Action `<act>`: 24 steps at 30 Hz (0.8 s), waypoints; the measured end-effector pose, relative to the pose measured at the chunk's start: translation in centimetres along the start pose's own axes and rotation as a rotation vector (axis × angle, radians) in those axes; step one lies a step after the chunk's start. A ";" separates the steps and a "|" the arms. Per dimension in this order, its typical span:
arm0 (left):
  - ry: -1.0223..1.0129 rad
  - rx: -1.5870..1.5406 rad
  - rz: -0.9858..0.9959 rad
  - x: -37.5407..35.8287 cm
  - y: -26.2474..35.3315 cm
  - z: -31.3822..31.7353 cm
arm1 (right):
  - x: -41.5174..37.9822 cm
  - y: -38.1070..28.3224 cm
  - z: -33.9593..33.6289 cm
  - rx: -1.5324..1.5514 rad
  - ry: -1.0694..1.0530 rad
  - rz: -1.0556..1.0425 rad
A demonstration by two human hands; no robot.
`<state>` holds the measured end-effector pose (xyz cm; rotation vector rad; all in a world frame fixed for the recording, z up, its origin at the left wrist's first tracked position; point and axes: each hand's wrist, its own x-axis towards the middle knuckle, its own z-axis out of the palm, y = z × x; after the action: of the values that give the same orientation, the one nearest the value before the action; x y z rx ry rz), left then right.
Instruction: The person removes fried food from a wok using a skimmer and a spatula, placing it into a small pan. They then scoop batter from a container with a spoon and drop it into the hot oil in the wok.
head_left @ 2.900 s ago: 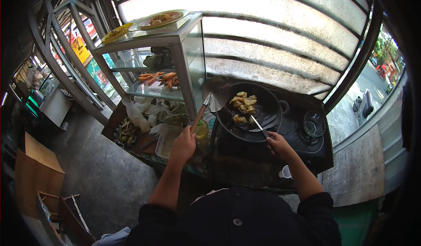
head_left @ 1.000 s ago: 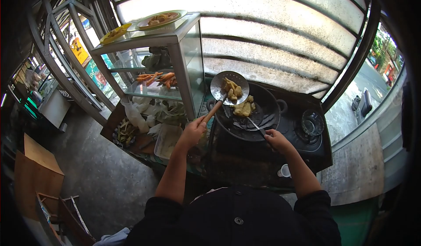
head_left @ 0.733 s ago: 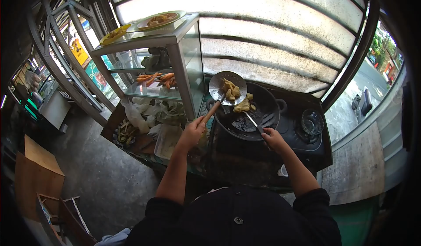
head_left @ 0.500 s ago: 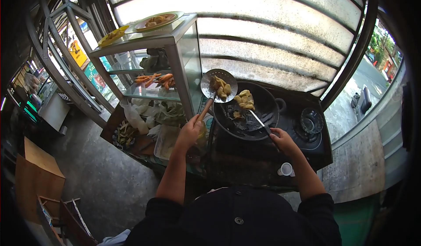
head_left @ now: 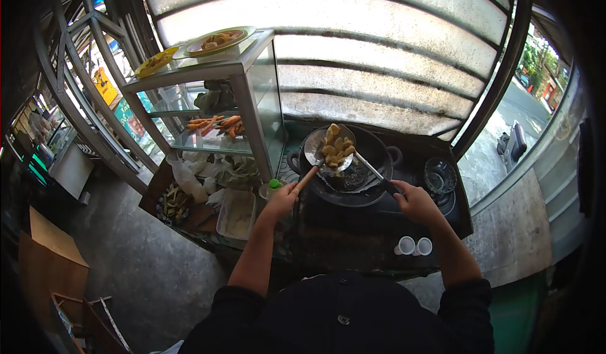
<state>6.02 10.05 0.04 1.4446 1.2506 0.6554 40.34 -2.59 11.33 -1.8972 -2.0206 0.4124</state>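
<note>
My left hand is closed round the wooden handle of a perforated skimmer, whose bowl is over the left part of a dark wok. Golden-brown fried pieces lie heaped in the skimmer. With my right hand I grip the black handle of a metal spatula. Its blade end reaches the pieces at the skimmer's right side and is partly hidden by them. Dark oil shows at the bottom of the wok.
A glass display case stands left of the wok, with plates on top. Below it are plastic bags, a plastic tub and a green-capped bottle. Right of the wok is a glass bowl; two white cups stand nearer me.
The skimmer has moved right, over the wok. The pieces that were on the spatula are now heaped in the skimmer with the others. The camera view has shifted slightly.
</note>
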 end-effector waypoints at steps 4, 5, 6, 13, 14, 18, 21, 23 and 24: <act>-0.036 -0.056 0.012 -0.1 -0.7 0.2 | -1.0 -1.7 -0.5 -0.207 0.024 0.081; -0.049 -0.066 0.023 0.0 -1.0 0.1 | -1.1 -1.5 -0.5 -0.263 0.071 0.064; -0.047 -0.066 0.022 0.0 -1.0 0.1 | -1.2 -1.3 -0.5 -0.318 0.118 0.047; -0.067 -0.204 -0.047 -1.0 -0.5 -0.2 | -0.3 2.1 -0.4 -0.427 0.108 0.208; -0.063 -0.221 -0.058 -1.3 -0.3 -0.3 | -0.1 3.1 0.0 -0.436 0.074 0.222; -0.034 -0.237 -0.033 -1.8 0.2 -1.2 | 0.2 5.7 2.3 -0.453 0.009 0.239; -0.034 -0.245 -0.036 -2.2 0.0 -1.9 | 0.7 7.7 4.6 -0.345 0.044 0.191; -0.008 -0.232 -0.013 -2.3 0.1 -2.0 | 1.3 8.1 4.7 -0.184 -0.049 0.247; -0.007 -0.231 -0.016 -2.6 0.3 -2.1 | 1.7 8.1 4.6 -0.025 -0.134 0.304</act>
<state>3.53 8.44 1.52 1.2435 1.1401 0.7576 45.57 -0.25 3.81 -2.2558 -1.8235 0.6077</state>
